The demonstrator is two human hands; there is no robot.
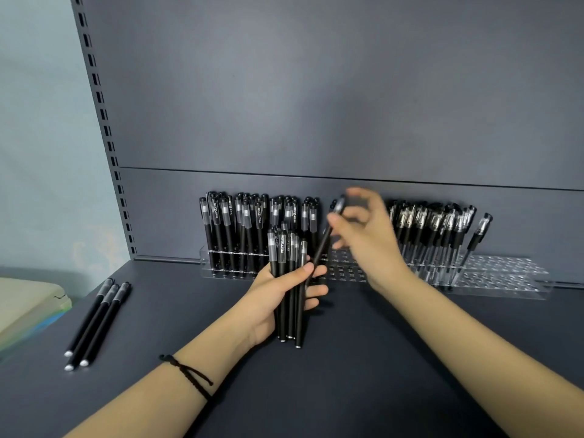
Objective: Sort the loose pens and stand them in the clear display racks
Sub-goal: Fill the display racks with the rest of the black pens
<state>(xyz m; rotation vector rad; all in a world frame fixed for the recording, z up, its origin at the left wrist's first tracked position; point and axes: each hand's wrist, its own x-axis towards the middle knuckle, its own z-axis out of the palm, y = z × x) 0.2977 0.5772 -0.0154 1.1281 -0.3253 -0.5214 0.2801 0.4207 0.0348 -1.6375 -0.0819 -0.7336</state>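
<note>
My left hand (281, 298) grips a bundle of several black pens (289, 279), held upright above the dark shelf. My right hand (366, 235) pinches a single black pen (322, 248) near its cap; the pen slants down to the left toward the bundle, and the hand is motion-blurred. Behind stand two clear display racks: the left rack (221, 263) packed with black pens with frosted caps (246, 222), the right rack (505, 276) holding clear-barrelled black pens (436, 229) on its left part, with open holes on its right.
Three loose black pens (98, 320) lie side by side on the shelf (363, 358) at the left. A pale stack of paper or folders (28, 308) sits at the far left edge. A grey back panel (316, 90) rises behind the racks.
</note>
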